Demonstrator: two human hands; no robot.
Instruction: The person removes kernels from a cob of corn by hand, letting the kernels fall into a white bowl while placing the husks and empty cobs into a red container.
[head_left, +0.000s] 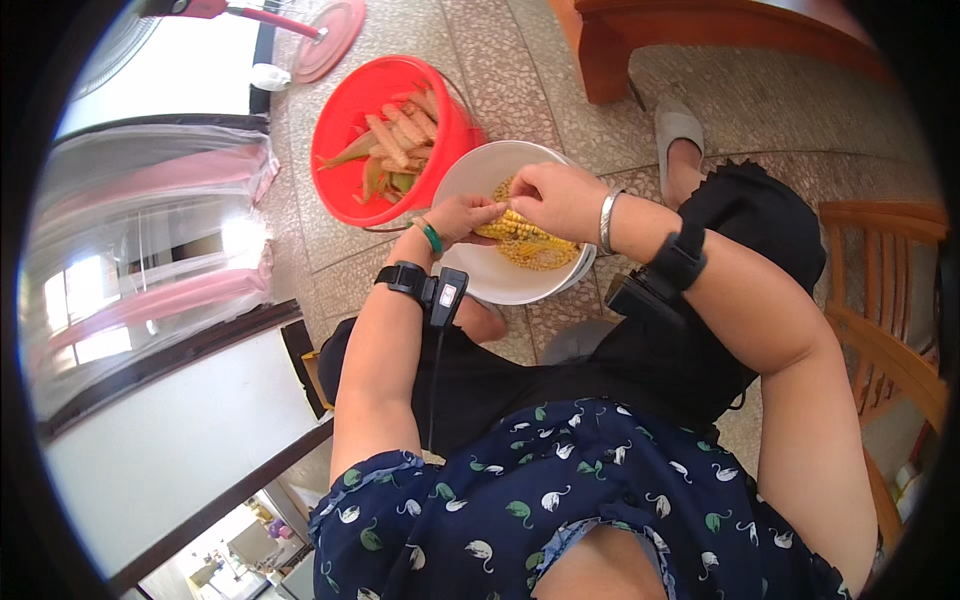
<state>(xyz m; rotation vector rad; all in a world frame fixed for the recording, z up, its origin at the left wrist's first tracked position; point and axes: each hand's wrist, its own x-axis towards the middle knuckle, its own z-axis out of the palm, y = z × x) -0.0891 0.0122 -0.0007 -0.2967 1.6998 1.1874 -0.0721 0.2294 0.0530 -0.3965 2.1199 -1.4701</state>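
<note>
Over a white bucket [482, 276] my two hands meet at a yellow ear of corn [492, 230]. My left hand [464, 217] is closed around the ear, its fingers hiding part of it. Bent fingers of my right hand [558, 203] press against the ear's upper end; the exact contact is small and partly hidden. Below the hands, yellow corn kernels [540, 252] lie in the bucket.
Touching the white bucket on its far left is a red bucket [340, 180] with several bare cobs [388, 142] and husks. A wooden furniture leg [603, 60] stands far right, a wooden chair [880, 310] at right. A pink fan base [330, 40] rests far left.
</note>
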